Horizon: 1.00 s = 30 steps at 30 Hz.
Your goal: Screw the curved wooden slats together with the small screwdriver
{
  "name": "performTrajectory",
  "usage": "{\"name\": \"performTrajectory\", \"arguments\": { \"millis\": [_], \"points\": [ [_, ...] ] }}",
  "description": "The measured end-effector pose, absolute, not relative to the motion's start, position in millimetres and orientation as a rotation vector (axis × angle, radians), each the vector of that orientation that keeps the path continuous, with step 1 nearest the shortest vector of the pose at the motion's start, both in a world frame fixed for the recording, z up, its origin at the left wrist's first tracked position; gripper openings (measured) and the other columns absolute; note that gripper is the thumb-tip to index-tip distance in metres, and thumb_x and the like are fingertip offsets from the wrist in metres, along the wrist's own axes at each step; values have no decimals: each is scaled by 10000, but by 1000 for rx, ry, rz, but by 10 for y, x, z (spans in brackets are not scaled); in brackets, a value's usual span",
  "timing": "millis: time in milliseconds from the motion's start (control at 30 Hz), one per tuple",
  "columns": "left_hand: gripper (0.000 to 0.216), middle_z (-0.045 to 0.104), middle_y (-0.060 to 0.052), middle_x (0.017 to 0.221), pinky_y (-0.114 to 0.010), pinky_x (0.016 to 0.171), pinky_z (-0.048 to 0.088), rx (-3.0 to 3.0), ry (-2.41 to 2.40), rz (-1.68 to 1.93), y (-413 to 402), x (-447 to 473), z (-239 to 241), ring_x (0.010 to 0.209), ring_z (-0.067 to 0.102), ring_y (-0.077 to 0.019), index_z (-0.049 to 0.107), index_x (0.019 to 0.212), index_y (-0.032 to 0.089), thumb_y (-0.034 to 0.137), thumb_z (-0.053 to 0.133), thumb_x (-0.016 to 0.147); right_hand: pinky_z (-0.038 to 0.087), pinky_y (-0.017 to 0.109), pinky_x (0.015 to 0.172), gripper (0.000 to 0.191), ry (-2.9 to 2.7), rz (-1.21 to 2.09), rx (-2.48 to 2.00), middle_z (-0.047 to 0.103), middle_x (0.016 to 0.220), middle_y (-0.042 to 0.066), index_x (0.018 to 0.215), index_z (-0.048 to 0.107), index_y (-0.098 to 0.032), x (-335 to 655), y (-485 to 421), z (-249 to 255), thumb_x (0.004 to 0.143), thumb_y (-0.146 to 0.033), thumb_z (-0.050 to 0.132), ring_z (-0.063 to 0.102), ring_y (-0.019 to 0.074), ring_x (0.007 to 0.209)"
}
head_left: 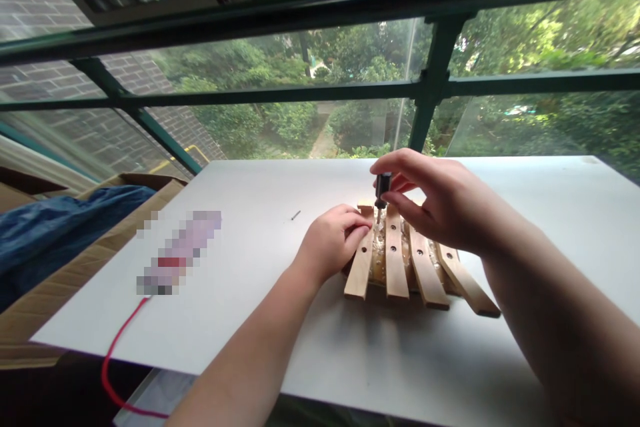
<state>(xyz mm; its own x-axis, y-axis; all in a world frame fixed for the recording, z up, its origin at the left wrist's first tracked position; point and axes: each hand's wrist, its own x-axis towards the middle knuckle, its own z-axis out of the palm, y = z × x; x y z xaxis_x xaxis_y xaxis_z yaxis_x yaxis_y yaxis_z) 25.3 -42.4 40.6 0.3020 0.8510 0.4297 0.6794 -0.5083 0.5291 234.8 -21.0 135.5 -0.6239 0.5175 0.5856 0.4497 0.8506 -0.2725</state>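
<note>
Head cam: right hand [435, 193] pinches a screwdriver [383, 188] over wooden slats [397, 273] around 4 o'clock; left hand [330, 240] is curled at the 9 o'clock-most one, can't tell if gripping. Crooked pressure could make the screwdriver skid.

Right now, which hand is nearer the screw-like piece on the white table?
Left. The left hand is right of the screw-like piece, against the leftmost wooden slat; the right hand is farther right, holding the screwdriver.

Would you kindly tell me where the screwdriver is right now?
In the head view, the screwdriver is right of centre, held in the right hand over the wooden slats, close to the left hand.
</note>
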Motion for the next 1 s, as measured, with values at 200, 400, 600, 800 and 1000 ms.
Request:
{"name": "performTrajectory", "arguments": {
  "millis": [200,400,600,800,1000],
  "points": [
    [127,682,-51,993,-347,873,514,2477,1454,947,-429,291,408,958,636,-198,669,912,196,228,546,922,488,277,718,356,-2326,147,-692,687,982,60,1170,547,-189,2392,-273,1381,831,-80,569,658,172,790],
    [124,666,-42,969,-335,846,492,2521,1532,860,-406,290,379,948,623,-194,626,906,202,261,522,939,490,269,718,350,-2335,161,-704,672,969,52,1173,541,-179,2428,-285,1374,838,-83,565,651,167,798],
    [111,647,-42,938,-347,845,482,2524,1597,828,-378,305,342,932,612,-205,584,873,199,266,519,934,488,269,712,347,-2336,163,-693,668,963,53,1168,541,-182,2411,-266,1354,837,-83,568,648,165,790],
    [97,638,-44,926,-352,810,476,2515,1657,786,-378,332,338,905,605,-213,562,862,199,256,517,926,482,262,705,345,-2357,193,-688,658,961,57,1175,537,-181,2385,-258,1328,842,-96,568,645,163,792],
    [96,642,-45,915,-355,791,477,2492,1663,780,-382,343,356,893,603,-218,557,851,196,255,523,918,483,257,706,347,-2353,201,-701,652,966,52,1177,534,-180,2369,-243,1301,841,-99,572,643,160,796]
  ]
}}
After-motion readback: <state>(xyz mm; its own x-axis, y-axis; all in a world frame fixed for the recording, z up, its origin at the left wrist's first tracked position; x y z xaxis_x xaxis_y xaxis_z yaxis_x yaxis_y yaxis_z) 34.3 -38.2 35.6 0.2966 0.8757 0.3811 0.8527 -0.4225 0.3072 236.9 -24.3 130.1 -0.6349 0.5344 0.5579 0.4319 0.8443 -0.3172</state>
